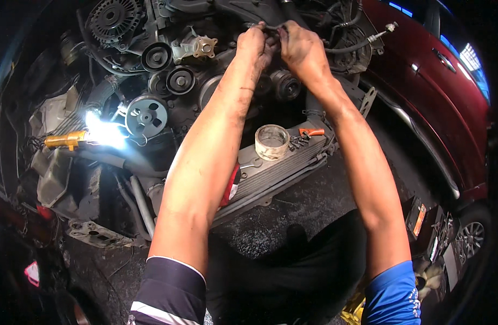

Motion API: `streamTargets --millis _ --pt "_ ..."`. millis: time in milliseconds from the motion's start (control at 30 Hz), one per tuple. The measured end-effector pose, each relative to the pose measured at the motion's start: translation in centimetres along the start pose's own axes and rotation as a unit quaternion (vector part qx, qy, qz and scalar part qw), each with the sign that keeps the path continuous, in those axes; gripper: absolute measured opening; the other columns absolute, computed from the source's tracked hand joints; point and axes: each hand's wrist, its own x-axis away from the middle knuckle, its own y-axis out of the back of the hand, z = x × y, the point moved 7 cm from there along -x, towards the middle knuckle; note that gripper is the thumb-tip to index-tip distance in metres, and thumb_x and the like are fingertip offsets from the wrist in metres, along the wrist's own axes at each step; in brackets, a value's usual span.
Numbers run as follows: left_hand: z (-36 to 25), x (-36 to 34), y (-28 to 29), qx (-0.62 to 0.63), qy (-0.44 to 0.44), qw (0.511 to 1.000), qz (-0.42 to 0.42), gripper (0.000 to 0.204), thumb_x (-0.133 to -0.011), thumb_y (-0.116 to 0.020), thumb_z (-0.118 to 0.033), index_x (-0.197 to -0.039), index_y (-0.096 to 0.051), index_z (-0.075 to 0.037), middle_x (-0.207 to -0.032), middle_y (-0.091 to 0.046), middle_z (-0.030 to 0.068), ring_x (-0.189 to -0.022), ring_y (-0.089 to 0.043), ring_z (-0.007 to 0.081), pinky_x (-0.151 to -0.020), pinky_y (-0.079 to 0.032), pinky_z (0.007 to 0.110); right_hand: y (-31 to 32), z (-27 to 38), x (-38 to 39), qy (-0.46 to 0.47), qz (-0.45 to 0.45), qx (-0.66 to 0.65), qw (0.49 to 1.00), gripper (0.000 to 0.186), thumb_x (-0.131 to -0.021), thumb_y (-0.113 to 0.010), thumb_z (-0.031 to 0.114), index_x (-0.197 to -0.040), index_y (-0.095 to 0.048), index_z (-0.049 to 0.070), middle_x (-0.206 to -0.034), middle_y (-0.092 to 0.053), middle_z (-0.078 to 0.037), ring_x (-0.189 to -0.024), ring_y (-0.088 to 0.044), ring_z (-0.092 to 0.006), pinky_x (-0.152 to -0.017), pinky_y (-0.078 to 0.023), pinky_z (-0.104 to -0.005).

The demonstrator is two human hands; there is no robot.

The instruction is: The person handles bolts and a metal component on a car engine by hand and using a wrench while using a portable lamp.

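Both arms reach forward over an engine bay, and the hands meet close together at the engine's upper part. My left hand [253, 44] has its fingers closed in a pinch against a dark part there. Beside it, my right hand [301, 46] is also closed, its fingers curled and smudged with grease. What lies between the fingertips is too dark and small to name. Pulleys sit around them: a smooth black idler pulley [180, 80], another pulley [286, 85] below my right hand, and a metal water pump hub [204, 47] left of my left hand.
On the radiator [281, 172] stand a round whitish cup [271, 142], several bolts [298, 142], an orange-handled item [312, 131] and a wrench [252, 163]. A lit work lamp [70, 140] glares at the left, near a grey pulley [146, 117]. A dark red car [422, 92] stands on the right.
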Motion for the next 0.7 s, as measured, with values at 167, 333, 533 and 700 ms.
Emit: streamTargets --millis 167,333,533,700 --pt "-0.8 0.5 0.3 -0.196 -0.012 0.976 -0.088 0.013 -0.099 -0.056 -0.017 -0.102 -0.059 -0.004 -0.095 -0.063 0.0067 -0.082 -0.064 0.0206 -0.072 -0.055 0.035 1.7 0.1 0.4 -0.019 -0.081 -0.088 0.993 0.030 -0.081 -0.061 0.001 -0.111 -0.060 -0.002 -0.107 -0.064 -0.022 -0.095 -0.063 -0.0420 -0.089 -0.052 -0.0451" --pt "-1.3 -1.1 1.2 -0.040 -0.012 0.999 0.027 0.024 -0.100 -0.051 -0.016 -0.115 -0.054 0.003 -0.101 -0.063 0.0143 -0.087 -0.065 0.0308 -0.078 -0.055 0.044 0.2 0.2 -0.7 -0.044 0.087 -0.033 0.995 0.030 -0.085 -0.056 0.006 -0.114 -0.057 -0.003 -0.108 -0.062 -0.026 -0.100 -0.063 -0.0396 -0.088 -0.052 -0.0451" --pt "-0.9 1.4 1.1 -0.183 -0.040 0.975 -0.120 0.030 -0.091 -0.069 -0.019 -0.109 -0.058 0.003 -0.100 -0.065 0.0157 -0.079 -0.066 0.0296 -0.069 -0.057 0.044 2.6 0.9 0.5 0.092 -0.087 -0.017 0.992 0.024 -0.088 -0.062 0.007 -0.109 -0.059 -0.003 -0.107 -0.062 -0.025 -0.094 -0.063 -0.0428 -0.081 -0.054 -0.0445" --pt "-0.1 1.0 0.5 -0.043 -0.019 0.999 -0.023 0.015 -0.098 -0.058 -0.019 -0.103 -0.057 -0.004 -0.082 -0.061 0.0060 -0.073 -0.062 0.0215 -0.063 -0.054 0.034 0.3 -1.5 -0.2 -0.108 0.023 -0.201 0.973 0.028 -0.090 -0.059 0.016 -0.111 -0.057 -0.003 -0.095 -0.065 -0.028 -0.095 -0.063 -0.0449 -0.084 -0.052 -0.0475"
